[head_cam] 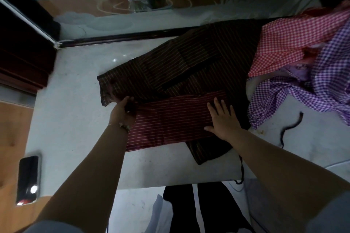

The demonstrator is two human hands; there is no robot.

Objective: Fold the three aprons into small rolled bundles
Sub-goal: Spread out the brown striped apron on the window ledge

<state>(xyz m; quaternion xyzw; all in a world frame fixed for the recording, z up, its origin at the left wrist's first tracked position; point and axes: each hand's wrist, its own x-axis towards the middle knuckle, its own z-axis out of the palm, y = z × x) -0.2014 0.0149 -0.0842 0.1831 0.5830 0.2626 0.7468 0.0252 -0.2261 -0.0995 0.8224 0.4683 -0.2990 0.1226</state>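
Dark maroon striped cloth apron [181, 66] lies spread on the pale bench [75, 119], its near edge folded over. Right hand [223, 121], grip open flat, presses the fold; left hand [123, 109], grip closed, pinches the apron's left edge.

Dark striped apron [181, 66] lies spread flat across the pale table [75, 100], near edge folded over, showing a maroon striped band. Red checked apron [295, 41] is heaped at the far right, touching the dark one. Purple checked apron [325, 81] is crumpled beside and partly under it.
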